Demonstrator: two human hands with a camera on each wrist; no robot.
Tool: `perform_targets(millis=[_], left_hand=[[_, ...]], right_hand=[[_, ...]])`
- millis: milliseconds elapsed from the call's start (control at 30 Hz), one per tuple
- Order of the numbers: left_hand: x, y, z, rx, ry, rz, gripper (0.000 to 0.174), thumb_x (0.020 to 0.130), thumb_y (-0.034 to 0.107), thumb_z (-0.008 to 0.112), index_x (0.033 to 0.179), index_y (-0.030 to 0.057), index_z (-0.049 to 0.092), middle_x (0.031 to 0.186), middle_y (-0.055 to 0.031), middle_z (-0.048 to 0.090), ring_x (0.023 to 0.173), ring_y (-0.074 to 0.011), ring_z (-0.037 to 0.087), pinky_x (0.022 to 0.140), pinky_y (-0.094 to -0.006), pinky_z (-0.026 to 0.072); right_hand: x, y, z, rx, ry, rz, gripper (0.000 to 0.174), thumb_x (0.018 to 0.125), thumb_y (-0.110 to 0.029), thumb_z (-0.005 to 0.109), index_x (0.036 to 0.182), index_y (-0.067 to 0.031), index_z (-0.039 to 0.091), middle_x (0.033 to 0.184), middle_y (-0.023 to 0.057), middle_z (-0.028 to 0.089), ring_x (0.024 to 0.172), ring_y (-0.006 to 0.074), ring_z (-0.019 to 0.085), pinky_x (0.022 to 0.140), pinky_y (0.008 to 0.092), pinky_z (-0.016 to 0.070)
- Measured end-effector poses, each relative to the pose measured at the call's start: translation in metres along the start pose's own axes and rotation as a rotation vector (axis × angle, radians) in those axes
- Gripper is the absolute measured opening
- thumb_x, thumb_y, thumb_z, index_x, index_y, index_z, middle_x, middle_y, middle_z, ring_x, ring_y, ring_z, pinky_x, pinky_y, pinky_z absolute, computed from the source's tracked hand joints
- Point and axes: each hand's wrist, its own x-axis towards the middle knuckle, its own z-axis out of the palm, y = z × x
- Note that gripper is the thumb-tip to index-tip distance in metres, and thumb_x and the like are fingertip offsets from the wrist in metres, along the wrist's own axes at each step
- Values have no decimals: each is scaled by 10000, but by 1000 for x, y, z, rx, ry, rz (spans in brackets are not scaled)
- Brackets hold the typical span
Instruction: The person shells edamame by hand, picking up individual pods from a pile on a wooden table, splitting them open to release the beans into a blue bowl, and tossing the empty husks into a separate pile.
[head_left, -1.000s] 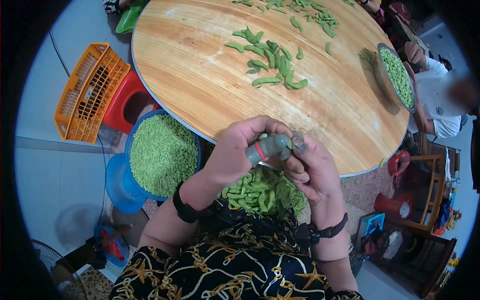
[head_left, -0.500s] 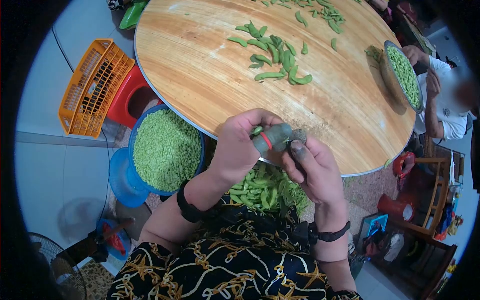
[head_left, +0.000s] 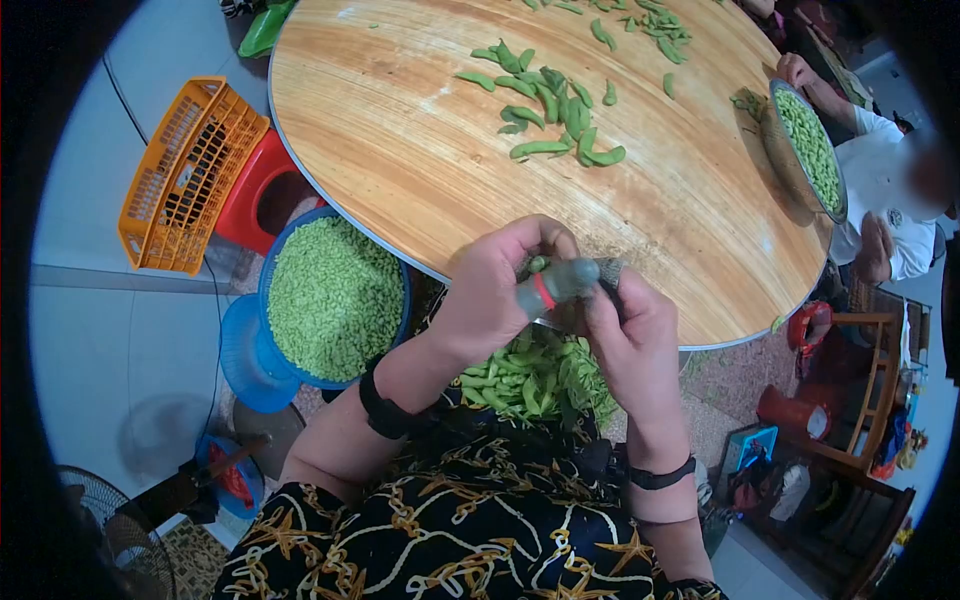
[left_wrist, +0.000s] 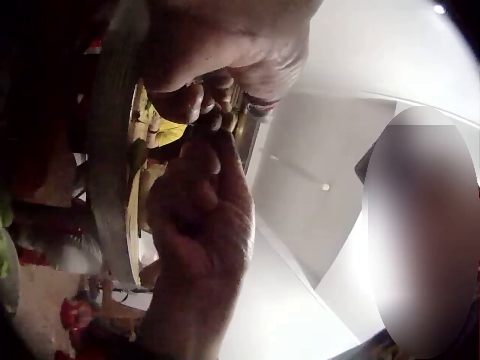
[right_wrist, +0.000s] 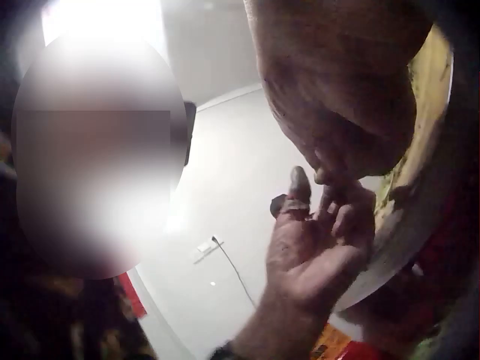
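My left hand (head_left: 490, 290) and right hand (head_left: 640, 325) meet fingertip to fingertip over the table's near edge. A greenish-grey cover (head_left: 560, 283) with a red band sheathes the left thumb. Behind it, the curled left fingers hold a green soybean pod (head_left: 538, 264), mostly hidden. The right thumb and fingers pinch close against the left thumb tip, with a dark grey cover (head_left: 607, 272) on one finger. In the right wrist view a yellow-green bit (right_wrist: 321, 177) shows at the right fingertips. Below both hands lies a heap of green pods (head_left: 530, 380).
On the round wooden table (head_left: 400, 130) lie scattered pods (head_left: 570, 115). A blue basin (head_left: 407, 300) of shelled beans stands at the left, near a red stool (head_left: 240, 205) and an orange crate (head_left: 185, 175). Across the table a person sits behind a bowl (head_left: 777, 150) of beans.
The green piece seen between the thumbs a second ago is now out of sight. My right hand has turned, its thumb tucking behind the left thumb. The person opposite has moved their hands apart.
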Motion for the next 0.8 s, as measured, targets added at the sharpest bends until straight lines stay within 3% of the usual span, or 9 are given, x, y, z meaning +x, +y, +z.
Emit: perform_targets(millis=[100, 200, 333, 400, 467, 500, 567, 733, 800], left_hand=[[-3, 3, -1, -192, -2, -184, 137, 833, 110, 601, 928, 22, 553, 839, -9, 560, 703, -67, 532, 569, -170, 411], [-1, 11, -2, -496, -13, -258, 161, 845, 124, 597, 959, 19, 553, 868, -18, 576, 693, -66, 536, 557, -160, 406], [-1, 11, -1, -559, 1, -282, 179, 838, 106, 596, 985, 15, 553, 880, -25, 583, 690, -64, 526, 555, -160, 398], [-1, 9, 0, -519, 78, -215, 160, 830, 85, 595, 967, 14, 549, 848, -21, 577, 679, -60, 509, 554, -164, 384], [-1, 6, 1, -445, 75, -181, 151, 826, 74, 596, 956, 17, 546, 836, -17, 572, 676, -59, 500, 558, -166, 379], [0, 6, 1, -370, 73, -142, 143, 821, 64, 597, 946, 21, 543, 824, -12, 567, 673, -58, 491, 561, -168, 373], [0, 6, 2, -290, 74, -139, 126, 828, 40, 583, 942, 6, 543, 804, -11, 563, 678, -60, 496, 578, -180, 389], [-1, 9, 4, -175, 39, -214, 82, 837, 41, 577, 909, 9, 556, 742, 3, 541, 665, -56, 491, 606, -196, 412], [-3, 11, 7, 105, -163, -225, 83, 860, 75, 557, 923, 22, 567, 802, -24, 597, 707, -91, 552, 630, -214, 432]], right_hand=[[1, 7, -3, 52, -57, 60, 91, 857, -65, 551, 831, 19, 573, 605, -14, 517, 564, 40, 449, 503, 204, 368], [6, 4, -8, 212, -56, 158, 115, 868, -83, 541, 827, 19, 573, 607, -17, 516, 564, 37, 449, 503, 202, 371], [10, 10, -11, 90, -63, 111, 128, 861, -101, 545, 860, 22, 582, 621, -7, 537, 561, 57, 458, 513, 221, 388], [26, 18, -20, -152, 8, -166, 145, 835, -108, 564, 909, 12, 593, 652, 27, 572, 578, 81, 497, 542, 249, 421], [52, 10, -34, -421, 101, -110, 210, 805, -106, 571, 1006, -48, 593, 726, 135, 620, 644, 184, 611, 618, 299, 474], [69, 18, -40, -524, 135, -201, 229, 795, -111, 574, 1019, -61, 584, 766, 183, 625, 682, 292, 622, 621, 364, 481], [93, 19, -48, -774, 98, -234, 234, 785, -135, 581, 1005, -57, 575, 774, 209, 618, 721, 358, 602, 622, 428, 471], [112, 19, -47, -959, -50, -225, 214, 782, -172, 586, 952, -44, 561, 745, 226, 601, 722, 385, 586, 633, 453, 465], [110, 20, -43, -982, -75, -215, 207, 782, -179, 587, 933, -41, 558, 734, 227, 598, 718, 384, 586, 635, 452, 466]])
